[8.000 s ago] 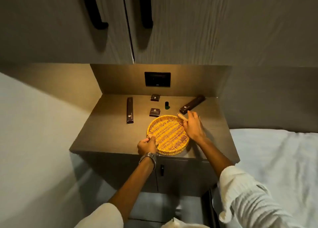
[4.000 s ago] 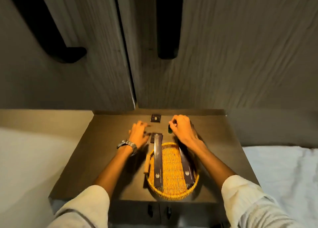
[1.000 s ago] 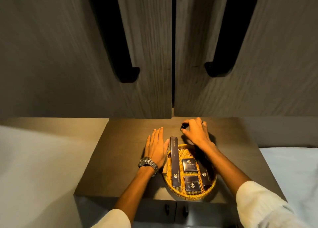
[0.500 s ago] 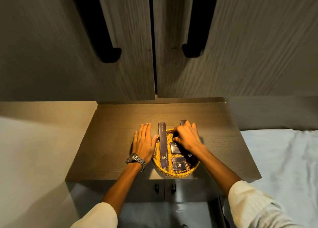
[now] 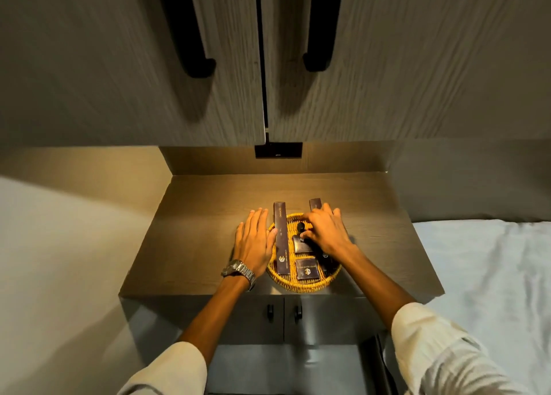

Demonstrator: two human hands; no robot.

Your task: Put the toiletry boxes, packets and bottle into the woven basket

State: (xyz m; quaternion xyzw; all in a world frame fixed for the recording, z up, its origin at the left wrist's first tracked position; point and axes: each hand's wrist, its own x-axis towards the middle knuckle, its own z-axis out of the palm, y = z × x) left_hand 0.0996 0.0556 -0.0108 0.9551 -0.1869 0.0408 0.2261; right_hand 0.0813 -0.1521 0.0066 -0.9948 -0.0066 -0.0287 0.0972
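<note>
Toiletry items are now lying inside the woven basket (image 5: 304, 284), which is sitting near the front edge of the countertop (image 5: 190, 230). Half a second ago the right hand (image 5: 326, 233) was carrying the small dark bottle (image 5: 300, 227) over the rim; it is now setting that bottle down between the long box (image 5: 281, 239) and the second long box (image 5: 315, 203), fingertips closing on its cap. Two square packets (image 5: 307, 271) are resting flat below it. The left hand (image 5: 253, 242) is lying open and flat, touching the basket's left rim and steadying it. Nothing is remaining loose on the countertop, so the task is judged nearly complete pending release.
</note>
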